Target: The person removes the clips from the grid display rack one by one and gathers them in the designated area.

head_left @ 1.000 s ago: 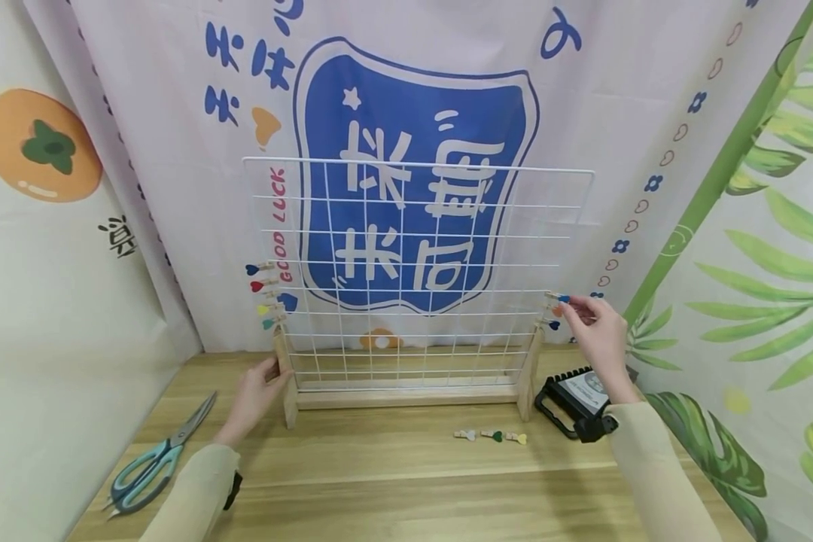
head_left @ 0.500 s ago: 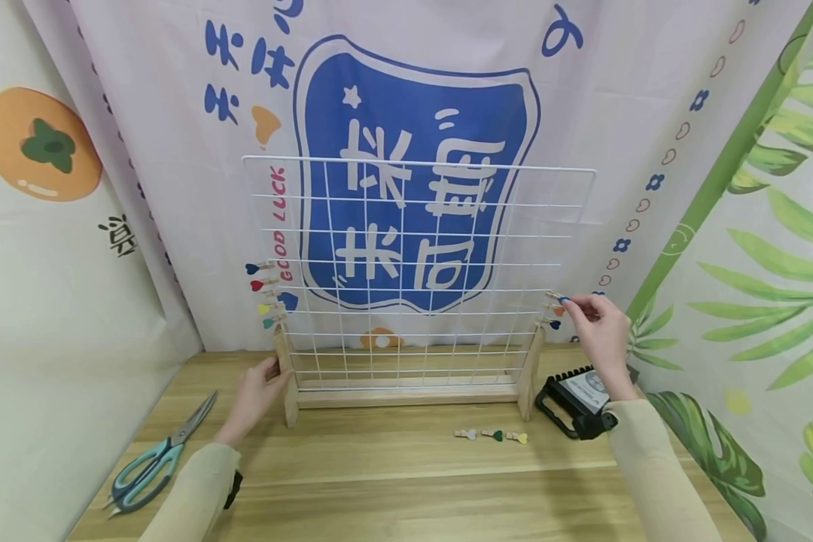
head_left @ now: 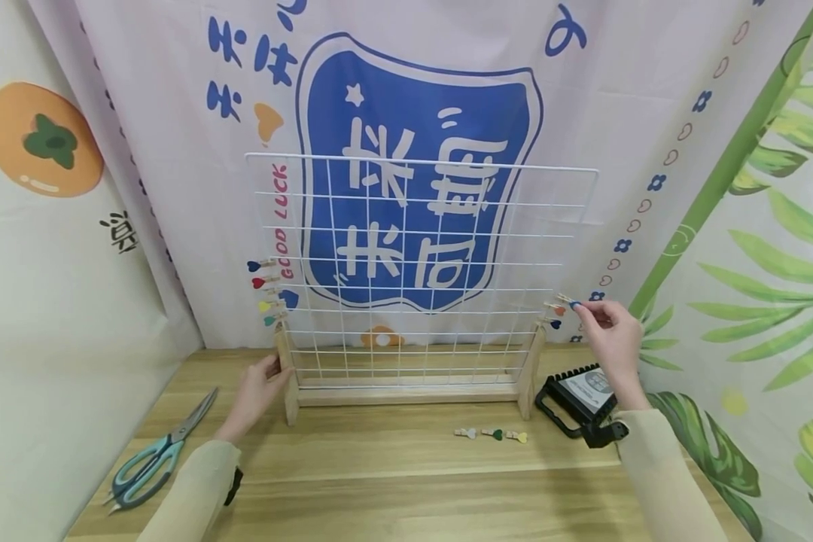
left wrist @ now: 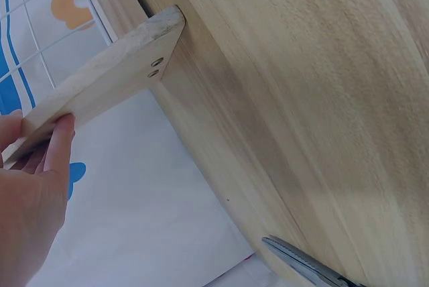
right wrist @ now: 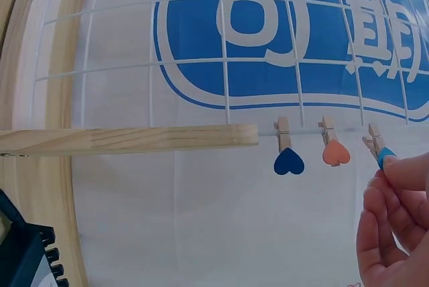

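Observation:
A white wire grid (head_left: pixel 420 162) stands upright in a wooden stand (head_left: pixel 406 394). My left hand (head_left: pixel 257 388) grips the stand's left post (left wrist: pixel 120 72) between thumb and fingers. My right hand (head_left: pixel 613 335) pinches a small wooden clothespin (right wrist: pixel 377 141) by its blue heart end, just outside the grid's right edge. Below it on that edge are clothespins with an orange heart (right wrist: pixel 336 153) and a dark blue heart (right wrist: pixel 289 161). Along the left edge hang several more, including a dark blue heart (head_left: pixel 254 266) and a red one (head_left: pixel 260 283).
On the table before the stand lie white (head_left: pixel 470 433), green (head_left: pixel 497 435) and yellow (head_left: pixel 522 437) heart clothespins. Teal-handled scissors (head_left: pixel 150 459) lie at the left. A black spiral-bound item (head_left: pixel 576 399) sits at the right under my forearm. A printed curtain (head_left: pixel 196 196) hangs behind.
My right hand has moved right, drawing the blue heart clothespin away from the grid's right edge. The left hand stays on the post.

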Action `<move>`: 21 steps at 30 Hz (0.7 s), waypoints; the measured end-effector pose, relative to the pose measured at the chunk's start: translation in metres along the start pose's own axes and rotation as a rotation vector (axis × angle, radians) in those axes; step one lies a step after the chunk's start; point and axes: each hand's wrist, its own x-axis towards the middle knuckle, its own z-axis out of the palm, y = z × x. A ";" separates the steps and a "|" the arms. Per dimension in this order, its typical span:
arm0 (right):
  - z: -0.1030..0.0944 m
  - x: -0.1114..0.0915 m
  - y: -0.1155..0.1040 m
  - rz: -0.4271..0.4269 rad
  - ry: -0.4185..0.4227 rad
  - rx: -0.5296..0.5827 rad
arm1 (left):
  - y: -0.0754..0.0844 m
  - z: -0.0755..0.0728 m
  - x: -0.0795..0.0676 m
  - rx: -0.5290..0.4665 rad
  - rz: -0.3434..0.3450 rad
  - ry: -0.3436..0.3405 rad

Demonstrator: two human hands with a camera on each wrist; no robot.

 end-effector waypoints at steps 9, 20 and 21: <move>0.004 -0.047 0.003 -0.013 -0.142 -0.020 | -0.001 0.001 -0.001 -0.005 -0.002 -0.001; 0.053 -0.134 0.015 -0.027 -0.409 0.044 | 0.001 0.000 -0.001 0.006 0.015 0.008; 0.057 -0.141 0.016 -0.011 -0.430 0.043 | 0.002 0.000 -0.001 0.005 0.015 0.009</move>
